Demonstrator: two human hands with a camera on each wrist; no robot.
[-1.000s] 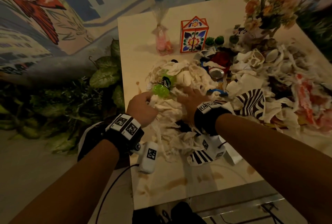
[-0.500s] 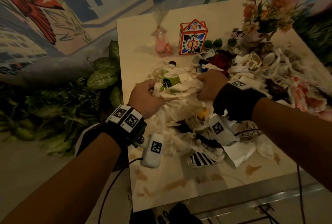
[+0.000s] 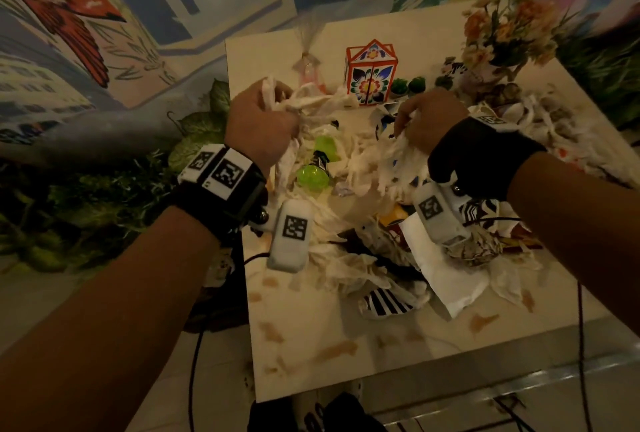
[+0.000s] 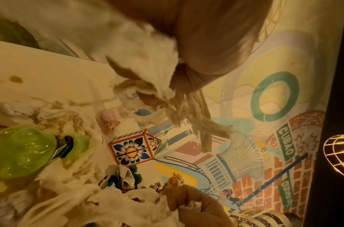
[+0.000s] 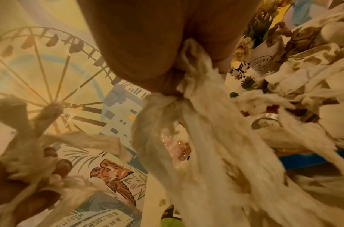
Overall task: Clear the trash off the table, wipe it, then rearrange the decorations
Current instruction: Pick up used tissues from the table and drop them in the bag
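A heap of torn white paper tissue [image 3: 349, 269] covers the middle of the white table [image 3: 346, 372]. My left hand [image 3: 263, 120] grips a bunch of tissue strips [image 4: 147, 64] lifted above the heap's left side. My right hand [image 3: 429, 116] grips another bunch of tissue [image 5: 206, 116] at the heap's right. A crushed green plastic bottle [image 3: 313, 172] lies between the hands among the tissue. Behind stand a painted house-shaped box [image 3: 370, 77], a cellophane-wrapped pink favour [image 3: 308, 64], small green potted plants [image 3: 408, 85] and a flower vase [image 3: 502, 37].
Brown stains [image 3: 332, 350] mark the table's near part. Zebra-striped paper [image 3: 384, 303], a white napkin [image 3: 450, 279] and more scraps lie at the right. Leafy plants [image 3: 194, 134] and a painted mural wall flank the table's left edge. A cable hangs below my left wrist.
Both hands have closed on tissue and risen from the heap, moving apart and toward the far side. The green bottle has come into view between them.
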